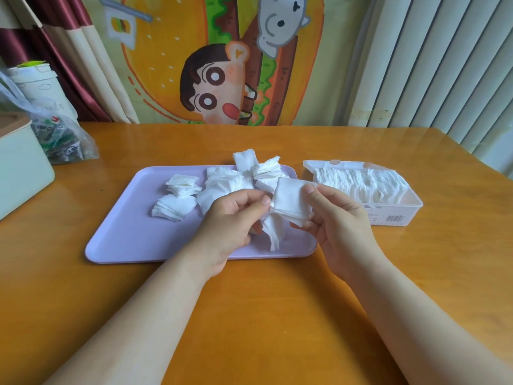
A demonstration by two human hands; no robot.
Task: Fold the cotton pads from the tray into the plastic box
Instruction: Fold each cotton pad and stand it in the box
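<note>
Aloft, cotton pad [291, 201] between left grip [230, 218] and right grip [338, 218], both pinching it

Both forearms extended forward; left hand [233, 215] and right hand [336, 215] pinch cotton pad [290, 200] between them.

We can read no word or number anywhere. The translucent white plastic box [388, 221] bears a barcode label [395, 218] and small print on its near wall, too small to make out. The clear plastic bag [59, 134] shows green and red print, blurred.
</note>
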